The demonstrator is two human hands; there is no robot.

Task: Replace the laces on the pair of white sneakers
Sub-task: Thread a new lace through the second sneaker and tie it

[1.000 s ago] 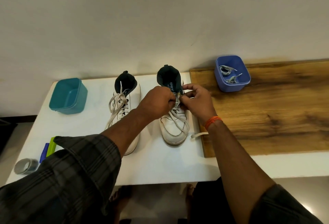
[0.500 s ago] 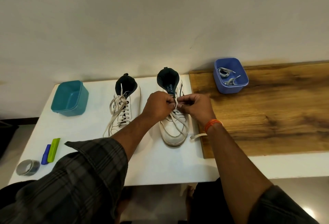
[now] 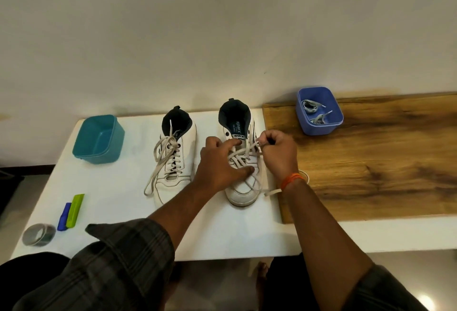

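Sneakers: two, the left sneaker (image 3: 174, 160) and right sneaker (image 3: 243, 162) side by side on white table (image 3: 123, 212).
Left hand (image 3: 220, 162): fingers spread, resting on right sneaker.
Right hand (image 3: 279, 152): pinching lace (image 3: 249, 150).
Tubs: two; teal tub (image 3: 99, 140), blue tub (image 3: 320, 111) holding spare laces (image 3: 314, 113).

The two white sneakers (image 3: 243, 182) look like smooth, faintly scuffed leather with dark cloth linings, and their flat laces (image 3: 160, 162) are matt woven cloth, as are the grey laces (image 3: 312, 113) in the smooth blue plastic tub (image 3: 319, 126). The teal tub (image 3: 99, 142) is plastic too, with a soft sheen, standing on a smooth matt white tabletop (image 3: 118, 202) beside a wooden board (image 3: 371, 162) of strong dark grain and satin finish. The sleeve (image 3: 111, 268) is matt checked cloth, the wristband (image 3: 291, 179) orange thread.
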